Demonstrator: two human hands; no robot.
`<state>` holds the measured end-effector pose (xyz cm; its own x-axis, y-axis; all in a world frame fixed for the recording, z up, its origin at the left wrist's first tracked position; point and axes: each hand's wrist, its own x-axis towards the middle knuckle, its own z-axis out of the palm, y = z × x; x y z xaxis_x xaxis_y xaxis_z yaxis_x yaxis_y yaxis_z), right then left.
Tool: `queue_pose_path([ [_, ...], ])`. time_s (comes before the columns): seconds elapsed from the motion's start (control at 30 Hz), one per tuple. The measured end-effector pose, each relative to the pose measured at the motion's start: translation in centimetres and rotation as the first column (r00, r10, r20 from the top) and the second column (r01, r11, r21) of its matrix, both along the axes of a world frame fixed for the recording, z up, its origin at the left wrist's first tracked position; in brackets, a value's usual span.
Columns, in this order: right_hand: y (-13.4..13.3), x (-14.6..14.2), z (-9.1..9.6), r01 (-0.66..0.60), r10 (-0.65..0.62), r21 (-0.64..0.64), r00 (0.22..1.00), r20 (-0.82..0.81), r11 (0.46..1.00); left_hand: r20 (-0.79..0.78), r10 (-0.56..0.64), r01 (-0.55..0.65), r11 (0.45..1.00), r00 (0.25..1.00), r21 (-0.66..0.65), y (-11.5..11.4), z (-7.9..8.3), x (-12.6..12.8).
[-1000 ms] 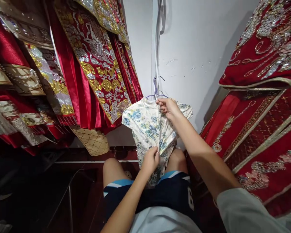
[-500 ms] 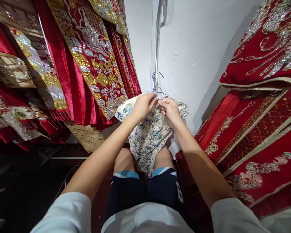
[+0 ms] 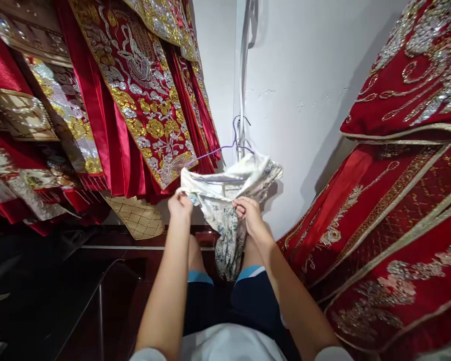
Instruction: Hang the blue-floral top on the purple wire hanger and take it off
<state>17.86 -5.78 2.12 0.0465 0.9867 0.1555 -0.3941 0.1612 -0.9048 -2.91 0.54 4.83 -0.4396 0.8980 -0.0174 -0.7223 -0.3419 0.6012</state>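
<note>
A cream garment (image 3: 231, 235) with a blue floral print hangs in front of me, its top edge pulled wide so the pale inside shows. My left hand (image 3: 180, 204) is closed on the fabric at its left end. Nearer the middle, my right hand (image 3: 247, 208) pinches the same edge. A thin purple hanger (image 3: 221, 148) has its hook up near a pale vertical strip on the wall. The left hanger arm is bare, while part of the right arm goes under the cloth. The lower part of the garment falls between my knees.
Red gowns with gold and silver embroidery (image 3: 154, 115) hang close on the left. More red beaded garments (image 3: 391, 200) crowd the right. Behind the hanger stands a white wall (image 3: 300, 70). A dark glossy floor (image 3: 135, 296) lies below left.
My hands were together at the neckline; now they are apart, the left having gone left and down. The garment's left shoulder has come off the hanger, and its opening has spread.
</note>
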Motion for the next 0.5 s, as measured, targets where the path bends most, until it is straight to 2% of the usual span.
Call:
queue_pose_path([
  [0.1, -2.0, -0.5, -2.0, 0.054, -0.055, -0.024, 0.997, -0.060, 0.998, 0.141, -0.043, 0.068, 0.982, 0.989, -0.174, -3.1, -5.1, 2.4],
  [0.17, -3.4, -0.1, -3.8, 0.119, -0.122, -0.046, 0.989, -0.079, 0.992, 0.205, -0.102, 0.149, 0.962, 0.973, -0.230, -4.9, -7.3, 3.9],
  [0.2, -3.9, 0.3, -4.6, 0.151, -0.155, -0.056, 0.985, -0.077, 0.987, 0.229, -0.134, 0.189, 0.952, 0.964, -0.239, -5.7, -7.9, 4.4],
  [0.27, -4.6, 1.4, -5.9, 0.203, -0.206, -0.070, 0.977, -0.047, 0.977, 0.266, -0.194, 0.255, 0.942, 0.944, -0.220, -6.9, -7.9, 5.2],
  [0.33, -4.6, 2.5, -6.6, 0.252, -0.253, -0.072, 0.968, 0.001, 0.965, 0.241, -0.296, 0.329, 0.939, 0.924, -0.106, -7.9, -6.9, 5.7],
  [0.37, -4.5, 3.0, -6.6, 0.278, -0.277, -0.069, 0.961, 0.021, 0.958, 0.179, -0.360, 0.370, 0.929, 0.916, -0.026, -8.5, -6.1, 6.0],
  [0.43, -4.4, 3.3, -6.2, 0.322, -0.319, -0.053, 0.946, 0.052, 0.945, -0.070, -0.447, 0.452, 0.886, 0.892, 0.101, -9.7, -4.5, 6.8],
  [0.5, -4.5, 2.9, -5.4, 0.305, -0.300, -0.047, 0.949, 0.094, 0.951, -0.404, -0.433, 0.512, 0.852, 0.806, 0.109, -11.1, -3.2, 7.8],
])
